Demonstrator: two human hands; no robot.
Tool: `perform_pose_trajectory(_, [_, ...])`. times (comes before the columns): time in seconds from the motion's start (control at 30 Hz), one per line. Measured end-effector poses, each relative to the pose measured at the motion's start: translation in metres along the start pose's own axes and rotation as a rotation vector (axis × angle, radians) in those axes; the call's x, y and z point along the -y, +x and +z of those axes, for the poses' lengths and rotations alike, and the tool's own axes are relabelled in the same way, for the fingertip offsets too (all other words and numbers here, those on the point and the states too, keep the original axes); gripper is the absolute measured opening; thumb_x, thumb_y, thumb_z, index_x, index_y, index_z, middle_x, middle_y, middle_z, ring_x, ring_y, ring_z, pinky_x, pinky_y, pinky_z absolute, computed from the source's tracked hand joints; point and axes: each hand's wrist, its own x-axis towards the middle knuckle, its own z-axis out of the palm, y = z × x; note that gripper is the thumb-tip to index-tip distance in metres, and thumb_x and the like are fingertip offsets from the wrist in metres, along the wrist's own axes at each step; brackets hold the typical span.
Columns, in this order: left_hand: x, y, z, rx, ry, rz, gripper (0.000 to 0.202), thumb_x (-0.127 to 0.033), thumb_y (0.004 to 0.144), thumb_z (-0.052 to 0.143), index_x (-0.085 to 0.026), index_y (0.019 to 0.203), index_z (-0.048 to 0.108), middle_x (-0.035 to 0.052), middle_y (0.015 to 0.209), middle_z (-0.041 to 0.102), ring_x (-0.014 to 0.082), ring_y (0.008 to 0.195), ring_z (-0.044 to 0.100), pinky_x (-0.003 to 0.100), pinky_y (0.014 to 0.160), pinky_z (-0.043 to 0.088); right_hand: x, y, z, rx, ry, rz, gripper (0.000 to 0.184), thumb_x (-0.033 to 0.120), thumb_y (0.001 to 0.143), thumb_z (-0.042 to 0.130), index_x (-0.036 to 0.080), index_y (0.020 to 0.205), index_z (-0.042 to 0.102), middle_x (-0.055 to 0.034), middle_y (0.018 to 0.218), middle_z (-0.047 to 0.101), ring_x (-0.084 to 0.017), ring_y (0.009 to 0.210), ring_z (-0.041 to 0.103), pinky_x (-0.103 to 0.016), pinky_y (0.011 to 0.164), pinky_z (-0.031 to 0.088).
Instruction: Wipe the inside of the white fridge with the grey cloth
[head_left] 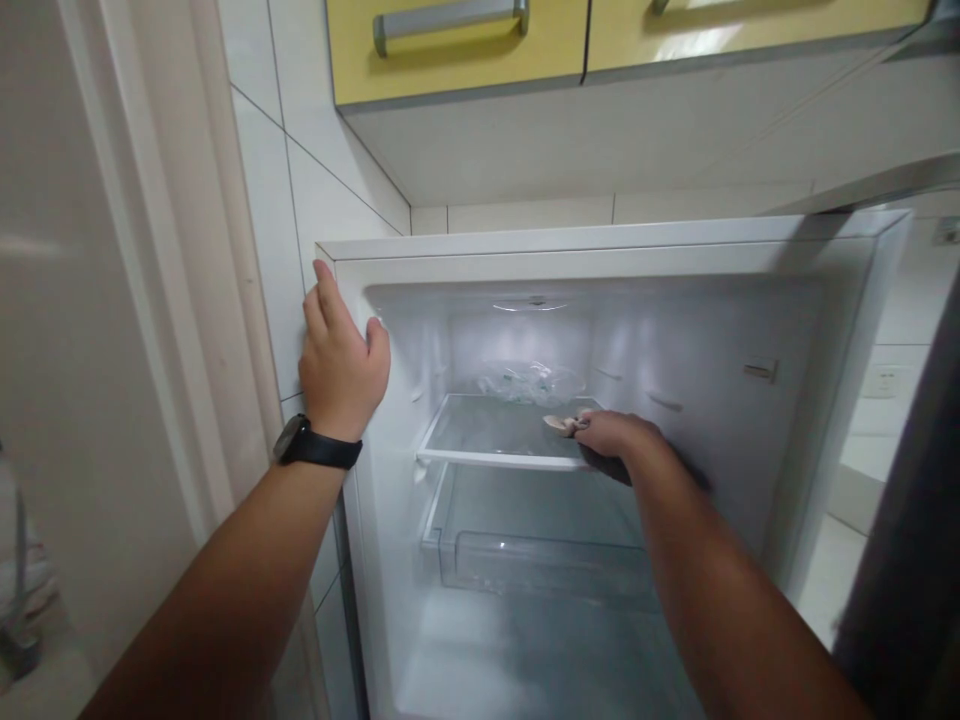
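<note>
White plastic lines the open refrigerator [600, 250], which fills the middle and right of the frame. It stands under yellow wall cabinets [465, 60] along the top edge and against a white tiled wall [330, 200] at upper left. Its interior is lit and almost bare. A glass shelf [487, 435] sits at centre, a clear drawer [540, 565] lies below it, and a crumpled plastic bag [529, 382] rests at the back of the shelf.

The left hand [341, 360] clamps the refrigerator's left front edge, fingers flat on the outer side and thumb hooked inside. It looks braced for support. The right hand [611, 435] reaches in over the front right part of the shelf, closed on what seems a dark cloth [604, 466], with a pale bit showing at the fingertips. I cannot tell exactly what that bit is.

Judging by this, the shelf is being wiped, with the cloth on its front right. Reaching further back would call for working around the bag. A black watch [315, 445] sits on the left wrist.
</note>
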Motion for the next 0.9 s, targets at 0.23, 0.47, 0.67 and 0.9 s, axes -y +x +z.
perform_pose_trajectory(0.23, [0.001,0.0,0.006,-0.046,0.011,0.003,0.082,-0.024,0.09,0.051,-0.017,0.165,0.016,0.0194,0.159,0.04,0.0405,0.137,0.052,0.057,0.11,0.05,0.054,-0.009,0.01,-0.073,-0.037,-0.3,0.051,0.055,0.09,0.049,0.039,0.137,0.061,-0.0072,0.137,0.069,-0.034,0.122,0.063,-0.047,0.098,0.048])
perform_pose_trajectory(0.47, [-0.003,-0.002,0.0,0.0,0.039,-0.019,0.087,-0.021,0.088,0.052,-0.016,0.165,0.013,0.0211,0.158,0.04,0.0419,0.135,0.053,0.056,0.104,0.055,0.167,0.018,0.015,-0.093,-0.054,-0.722,0.056,0.057,0.093,0.043,0.031,0.141,0.059,-0.0104,0.14,0.066,-0.033,0.127,0.061,-0.047,0.107,0.045])
perform_pose_trajectory(0.67, [-0.002,-0.002,0.003,-0.045,0.067,0.014,0.088,-0.021,0.087,0.054,-0.018,0.165,0.014,0.0197,0.155,0.044,0.0393,0.132,0.056,0.05,0.099,0.059,0.21,0.091,0.015,-0.027,-0.051,-0.611,0.067,0.053,0.093,0.046,0.026,0.154,0.047,-0.014,0.153,0.055,-0.034,0.133,0.059,-0.047,0.106,0.048])
perform_pose_trajectory(0.9, [0.001,-0.004,0.008,-0.077,0.117,0.023,0.088,-0.022,0.087,0.056,-0.02,0.165,0.014,0.0185,0.155,0.044,0.0386,0.13,0.058,0.049,0.097,0.06,0.22,0.144,0.012,-0.007,-0.021,-0.509,0.048,0.049,0.091,0.054,0.026,0.131,0.068,-0.0122,0.131,0.072,-0.028,0.113,0.071,-0.04,0.096,0.054])
